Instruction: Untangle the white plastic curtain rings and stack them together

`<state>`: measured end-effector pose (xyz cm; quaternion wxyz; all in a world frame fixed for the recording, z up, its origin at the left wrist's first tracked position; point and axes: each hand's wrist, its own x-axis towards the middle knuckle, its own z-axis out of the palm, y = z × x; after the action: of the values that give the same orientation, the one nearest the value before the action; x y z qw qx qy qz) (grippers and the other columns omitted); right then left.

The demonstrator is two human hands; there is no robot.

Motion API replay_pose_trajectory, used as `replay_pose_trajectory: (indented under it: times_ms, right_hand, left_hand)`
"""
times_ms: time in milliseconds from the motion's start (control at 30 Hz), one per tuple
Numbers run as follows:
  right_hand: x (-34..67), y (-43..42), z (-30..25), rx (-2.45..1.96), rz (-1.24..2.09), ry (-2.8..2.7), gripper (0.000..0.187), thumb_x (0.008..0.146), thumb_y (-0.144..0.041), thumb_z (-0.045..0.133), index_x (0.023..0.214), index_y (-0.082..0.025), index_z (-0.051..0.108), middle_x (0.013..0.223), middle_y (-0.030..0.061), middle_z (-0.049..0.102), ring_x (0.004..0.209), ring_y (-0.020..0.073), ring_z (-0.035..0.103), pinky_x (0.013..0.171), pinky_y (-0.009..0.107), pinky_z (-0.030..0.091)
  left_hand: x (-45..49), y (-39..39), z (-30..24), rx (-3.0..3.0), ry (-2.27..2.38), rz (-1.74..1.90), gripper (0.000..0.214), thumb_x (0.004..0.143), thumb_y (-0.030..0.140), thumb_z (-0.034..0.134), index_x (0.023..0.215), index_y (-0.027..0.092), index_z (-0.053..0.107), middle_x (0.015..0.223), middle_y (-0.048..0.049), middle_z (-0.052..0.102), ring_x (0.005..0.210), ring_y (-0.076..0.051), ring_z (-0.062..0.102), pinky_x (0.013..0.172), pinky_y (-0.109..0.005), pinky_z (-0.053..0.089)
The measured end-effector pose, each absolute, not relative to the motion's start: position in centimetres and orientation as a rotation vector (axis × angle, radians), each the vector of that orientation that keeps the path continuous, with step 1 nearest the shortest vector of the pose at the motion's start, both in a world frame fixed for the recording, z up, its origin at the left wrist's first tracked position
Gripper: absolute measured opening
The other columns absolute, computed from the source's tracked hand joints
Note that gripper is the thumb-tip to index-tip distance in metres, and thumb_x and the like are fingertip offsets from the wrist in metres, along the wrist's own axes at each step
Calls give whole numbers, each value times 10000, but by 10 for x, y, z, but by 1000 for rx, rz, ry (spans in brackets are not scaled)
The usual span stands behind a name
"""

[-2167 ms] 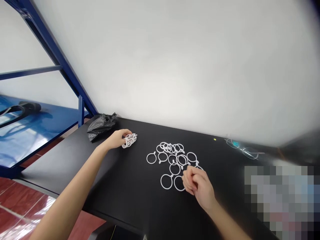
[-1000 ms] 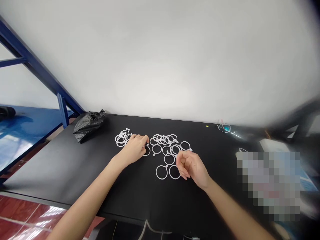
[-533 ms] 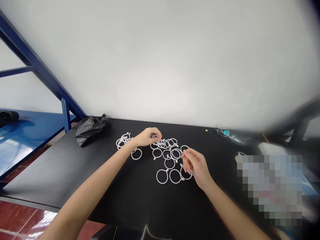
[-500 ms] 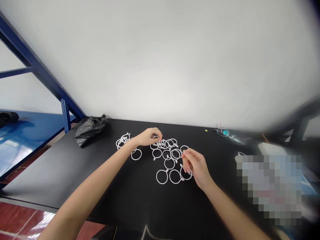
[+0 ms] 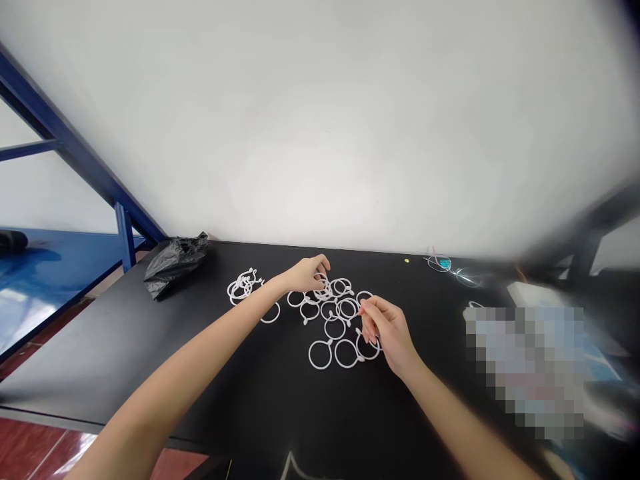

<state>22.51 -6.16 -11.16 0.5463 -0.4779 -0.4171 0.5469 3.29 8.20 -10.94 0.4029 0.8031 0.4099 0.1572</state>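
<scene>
Left hand (image 5: 306, 275), away from the bundled rings (image 5: 241, 287) left lying toward the table's (image 5: 100, 347) far left, now curled over loose white rings (image 5: 333, 313) mid-table, grip closure unclear; right hand (image 5: 385, 331) pinching one ring at the cluster's right edge.

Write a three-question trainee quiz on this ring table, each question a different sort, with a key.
1. True or false: the left hand rests on the black bag.
2. The small ring bunch lies on which side of the big ring spread: A left, B right?
3. Fill in: the right hand pinches at a white ____.

Key: 1 false; it is at the spread's far edge. 2 A. 3 ring.
</scene>
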Motion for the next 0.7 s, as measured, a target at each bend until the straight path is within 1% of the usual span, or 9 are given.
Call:
replay_pose_trajectory:
  times_ms: [100,200,267,333,433,500,567,633,700]
  right_hand:
    - [225,-62,-112,-1133,1299,-995,382,801,-500,701,635,-177,581,389,-90,387,341,47,328,376,199,358]
    - [225,-62,-114,-1139,1295,-1004,381,809,-501,694,636,-179,585,392,-85,394,344,53,339,379,205,364]
    - [225,-63,-114,-1140,1290,-1015,381,815,-501,689,637,-178,590,390,-83,394,345,55,346,383,207,370]
    - [225,-62,-114,-1141,1290,-1021,379,819,-497,686,640,-177,592,389,-85,391,345,55,346,388,208,374]
    - [225,-62,-114,-1144,1289,-1015,377,816,-492,689,636,-177,586,386,-89,385,343,52,334,385,205,367]
    - [225,-62,-114,-1146,1288,-1011,376,811,-492,693,635,-178,584,385,-89,384,343,51,332,384,203,362]
    - [225,-63,-113,-1147,1288,-1009,375,808,-490,696,634,-177,584,385,-89,385,343,51,335,384,202,359]
    - [225,-63,-113,-1147,1288,-1009,375,806,-492,697,635,-178,585,387,-89,384,344,51,334,386,203,361]
    - [225,-63,-112,-1144,1287,-1009,377,804,-496,697,634,-179,585,387,-90,380,345,52,333,388,204,364]
  left_hand:
    - [24,80,-103,1933,997,481,360,719,93,594,1064,151,511,965,-84,681,817,-151,661,703,-277,539]
    - [9,78,-91,1867,914,461,236,756,141,644,974,132,554,944,-103,718,853,-170,697,747,-300,570]
    - [-2,76,-84,1881,873,398,196,778,205,660,943,133,582,954,-100,733,812,-166,704,724,-295,575]
    - [-11,74,-83,1977,883,302,150,793,226,629,917,143,613,911,-70,736,741,-148,690,686,-275,561]
    - [-18,71,-92,2104,976,244,115,720,146,592,820,162,645,837,-38,713,763,-157,664,714,-271,525]
    - [-17,70,-100,2157,1058,263,199,650,108,580,828,169,647,896,-48,695,844,-185,645,755,-286,500]
    - [-15,70,-107,2200,1131,270,273,615,110,577,873,173,640,926,-53,674,856,-201,623,744,-291,480]
    - [-12,71,-110,2217,1160,241,257,610,126,576,854,178,635,827,-29,658,760,-186,607,677,-275,460]
    - [-12,73,-107,2215,1137,184,169,613,138,574,766,183,631,693,6,630,637,-154,576,600,-250,430]
